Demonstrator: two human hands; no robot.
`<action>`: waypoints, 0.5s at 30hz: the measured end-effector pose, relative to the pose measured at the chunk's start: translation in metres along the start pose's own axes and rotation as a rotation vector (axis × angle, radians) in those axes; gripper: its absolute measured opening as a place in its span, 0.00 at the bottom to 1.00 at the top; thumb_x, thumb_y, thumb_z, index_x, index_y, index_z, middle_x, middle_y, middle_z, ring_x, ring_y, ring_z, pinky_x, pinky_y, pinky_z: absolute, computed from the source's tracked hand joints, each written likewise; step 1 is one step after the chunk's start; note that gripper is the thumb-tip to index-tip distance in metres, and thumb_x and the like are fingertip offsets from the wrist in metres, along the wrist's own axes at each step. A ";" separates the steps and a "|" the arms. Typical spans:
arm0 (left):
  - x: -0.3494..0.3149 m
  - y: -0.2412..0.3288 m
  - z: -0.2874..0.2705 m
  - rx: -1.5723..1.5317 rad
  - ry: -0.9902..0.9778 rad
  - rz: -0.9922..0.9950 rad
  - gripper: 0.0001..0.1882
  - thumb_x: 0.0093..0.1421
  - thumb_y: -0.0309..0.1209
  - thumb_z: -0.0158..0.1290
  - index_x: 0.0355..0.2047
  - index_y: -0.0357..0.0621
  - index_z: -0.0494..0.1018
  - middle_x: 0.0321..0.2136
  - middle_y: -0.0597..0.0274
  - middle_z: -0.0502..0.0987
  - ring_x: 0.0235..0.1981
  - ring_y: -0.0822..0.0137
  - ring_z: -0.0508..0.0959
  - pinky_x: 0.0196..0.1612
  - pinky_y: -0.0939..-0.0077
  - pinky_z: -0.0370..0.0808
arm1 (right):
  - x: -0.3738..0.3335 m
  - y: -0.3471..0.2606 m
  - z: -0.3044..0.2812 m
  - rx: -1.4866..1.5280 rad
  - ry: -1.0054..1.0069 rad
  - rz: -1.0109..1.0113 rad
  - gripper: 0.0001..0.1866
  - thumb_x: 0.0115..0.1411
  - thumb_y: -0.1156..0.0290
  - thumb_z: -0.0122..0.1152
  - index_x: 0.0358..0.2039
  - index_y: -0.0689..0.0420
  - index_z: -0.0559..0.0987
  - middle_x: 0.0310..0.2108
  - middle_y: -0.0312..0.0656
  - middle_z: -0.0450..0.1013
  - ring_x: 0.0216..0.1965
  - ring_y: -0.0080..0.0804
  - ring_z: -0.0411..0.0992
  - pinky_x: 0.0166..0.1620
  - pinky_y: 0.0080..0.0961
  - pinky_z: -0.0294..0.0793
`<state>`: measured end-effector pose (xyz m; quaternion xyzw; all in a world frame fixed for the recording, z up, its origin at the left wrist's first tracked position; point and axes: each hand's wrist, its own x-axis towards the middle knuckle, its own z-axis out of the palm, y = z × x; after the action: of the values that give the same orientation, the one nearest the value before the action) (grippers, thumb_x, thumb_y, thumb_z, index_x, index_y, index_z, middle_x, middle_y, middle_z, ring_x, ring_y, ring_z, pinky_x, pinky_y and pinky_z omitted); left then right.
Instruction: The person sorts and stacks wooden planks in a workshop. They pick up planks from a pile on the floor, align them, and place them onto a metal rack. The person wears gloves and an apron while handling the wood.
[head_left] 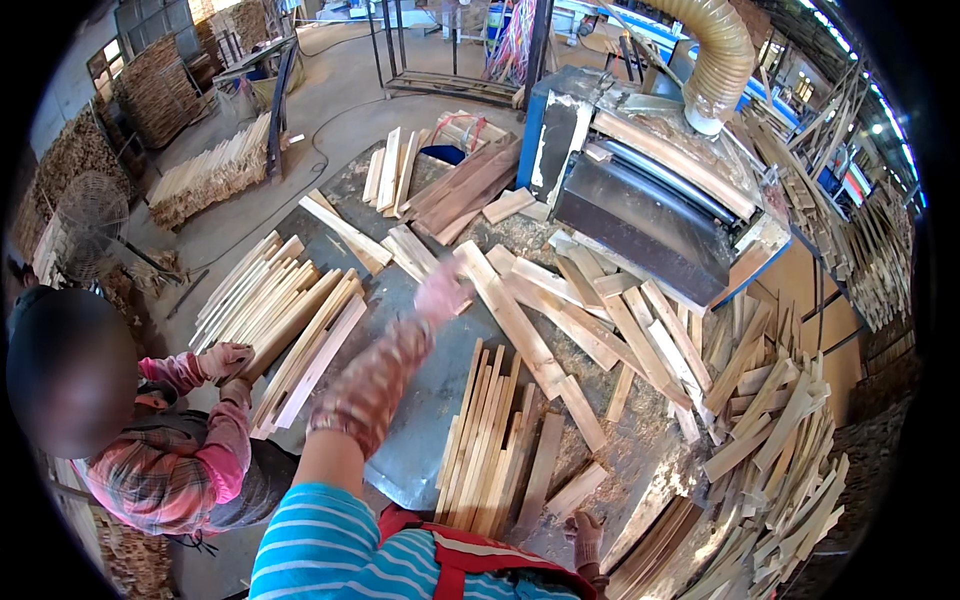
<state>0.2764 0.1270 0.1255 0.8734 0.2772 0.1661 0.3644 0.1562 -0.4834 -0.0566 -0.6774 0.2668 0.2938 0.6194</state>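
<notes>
My left hand [442,290], in a pale pink glove below a patterned sleeve cover, reaches forward over the metal table [405,440]. It is smeared by motion, beside the upper end of a long wooden board [515,325]; whether it touches the board I cannot tell. My right hand [585,540], also gloved, is low by my right side, near the end of a short board [577,490]. Its fingers are small and partly hidden, so their grip is unclear. Upright in view before my body lies a row of narrow wooden strips [480,430].
A co-worker [170,440] at the left has both gloved hands on a stack of strips [270,310]. A planer-like machine [650,200] with a yellow hose [725,60] stands at the far right. Loose boards [770,420] heap up on the right. Sawdust covers the table.
</notes>
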 end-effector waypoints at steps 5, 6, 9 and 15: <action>-0.188 -0.031 0.060 0.063 -0.121 -0.107 0.38 0.51 0.44 0.63 0.60 0.44 0.64 0.55 0.41 0.70 0.56 0.41 0.71 0.56 0.52 0.72 | -0.003 -0.017 0.017 -0.119 -0.035 -0.070 0.12 0.64 0.63 0.61 0.40 0.58 0.81 0.30 0.40 0.79 0.24 0.27 0.75 0.25 0.23 0.72; -0.220 -0.043 0.066 0.059 -0.083 -0.168 0.40 0.51 0.46 0.63 0.61 0.43 0.63 0.55 0.42 0.70 0.56 0.40 0.71 0.55 0.52 0.71 | 0.000 -0.030 0.024 -0.147 -0.054 -0.090 0.13 0.64 0.63 0.61 0.41 0.59 0.81 0.30 0.40 0.79 0.25 0.26 0.75 0.26 0.23 0.72; -0.297 -0.065 0.085 0.067 -0.105 -0.340 0.44 0.52 0.50 0.63 0.62 0.39 0.60 0.55 0.41 0.69 0.56 0.40 0.71 0.56 0.53 0.71 | 0.011 -0.075 0.056 -0.116 -0.110 -0.185 0.14 0.65 0.62 0.60 0.40 0.60 0.82 0.29 0.36 0.77 0.28 0.22 0.74 0.30 0.20 0.72; -0.325 -0.055 0.122 0.121 -0.123 -0.393 0.47 0.55 0.58 0.58 0.64 0.38 0.58 0.55 0.41 0.69 0.58 0.41 0.68 0.61 0.48 0.63 | 0.068 -0.177 0.180 -0.625 -0.189 -0.748 0.18 0.62 0.63 0.59 0.45 0.65 0.79 0.32 0.44 0.75 0.32 0.29 0.75 0.37 0.25 0.74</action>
<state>0.0593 -0.1046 -0.0259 0.8314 0.4287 0.0214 0.3528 0.3189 -0.2880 0.0038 -0.8504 -0.1526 0.1775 0.4711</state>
